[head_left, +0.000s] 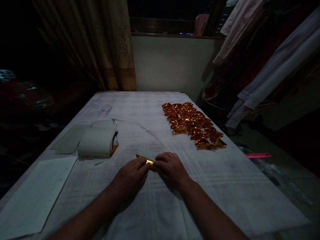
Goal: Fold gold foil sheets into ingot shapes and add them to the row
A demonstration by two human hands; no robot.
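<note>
Near the middle of the cloth-covered table (155,200), a small piece of shiny gold foil paper (149,162) lies between my two hands. My left hand (132,175) pinches its left part, with one pointed corner sticking out past the fingers. On the other side, my right hand (171,168) grips the right end with its fingertips closed. The fingers hide much of the foil paper's shape. Farther off to the right, folded gold foil pieces (190,123) sit in packed rows. A stack of pale paper sheets (95,142), with gold showing at one edge, rests left of my hands.
A flat white sheet (37,196) lies at the table's left front. Past the far edge are a curtain (115,46) and a ledge holding a pink cup (200,25). Clothes (277,63) hang at the right, above a pink-handled thing (258,155) beside the table.
</note>
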